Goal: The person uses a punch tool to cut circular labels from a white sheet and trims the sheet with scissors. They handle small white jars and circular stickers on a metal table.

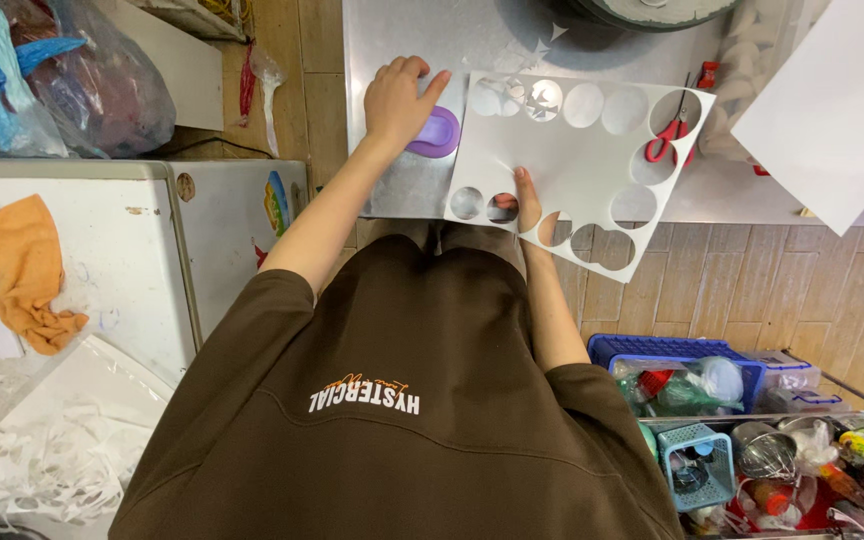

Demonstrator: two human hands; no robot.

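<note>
Beside punched sheet [562,160], red scissors [670,138]

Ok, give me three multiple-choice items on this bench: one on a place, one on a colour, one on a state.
1. Where do the red scissors show?
A. On the orange cloth
B. Through a hole at the sheet's right end
C. In the blue basket

2. What colour is the punch under the left hand?
A. Purple
B. Green
C. Yellow

3. What is the right hand doing?
A. Hanging free of everything
B. Gripping the scissors
C. Holding the sheet's near edge

Answers:
1 B: the red handles sit inside a round cutout near the right corner.
2 A: a purple body shows beside the palm.
3 C: the thumb lies on top of the white sheet at its near edge.
</note>
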